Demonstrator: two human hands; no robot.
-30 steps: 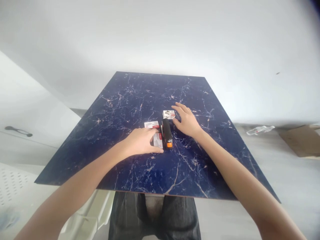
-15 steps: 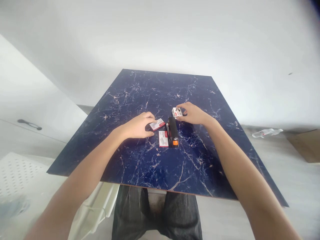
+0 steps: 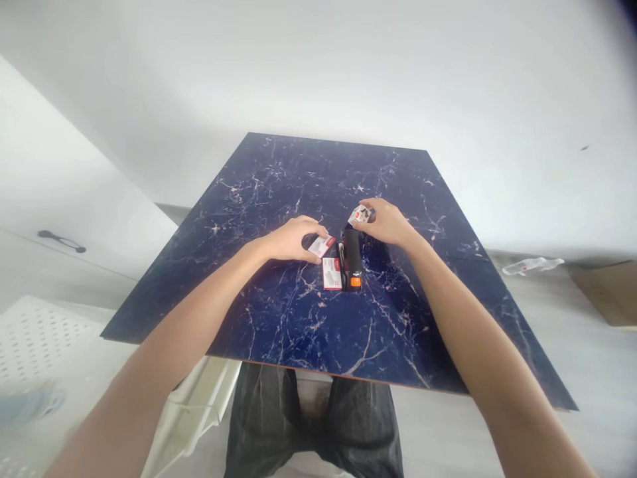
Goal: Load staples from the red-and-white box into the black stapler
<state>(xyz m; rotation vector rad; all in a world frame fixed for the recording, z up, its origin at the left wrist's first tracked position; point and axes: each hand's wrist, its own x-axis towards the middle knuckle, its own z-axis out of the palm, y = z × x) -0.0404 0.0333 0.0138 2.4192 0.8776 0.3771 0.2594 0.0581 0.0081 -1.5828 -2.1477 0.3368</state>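
Observation:
My left hand [image 3: 297, 239] grips a small white and red box [image 3: 322, 246] between thumb and fingers, tilted just above another white and red box [image 3: 332, 273] that lies on the table. Right of that second box lies a black cylindrical object with an orange part [image 3: 353, 257], perhaps a flashlight. Between them is a slim dark item [image 3: 342, 259] whose kind I cannot make out. My right hand [image 3: 385, 220] is closed on a small white box with red and black print [image 3: 359, 215], beyond the far end of the black object.
The dark blue marble-patterned table [image 3: 298, 332] stands near a white wall. A clear plastic bottle [image 3: 532, 265] and a cardboard box [image 3: 607, 292] are on the floor at right. A white cabinet with a dark handle [image 3: 62, 241] and a white perforated surface [image 3: 40, 338] are at left.
My left hand has shifted right with its box, which is now turned more steeply. The right hand has tilted its small box. The camera view has shifted slightly.

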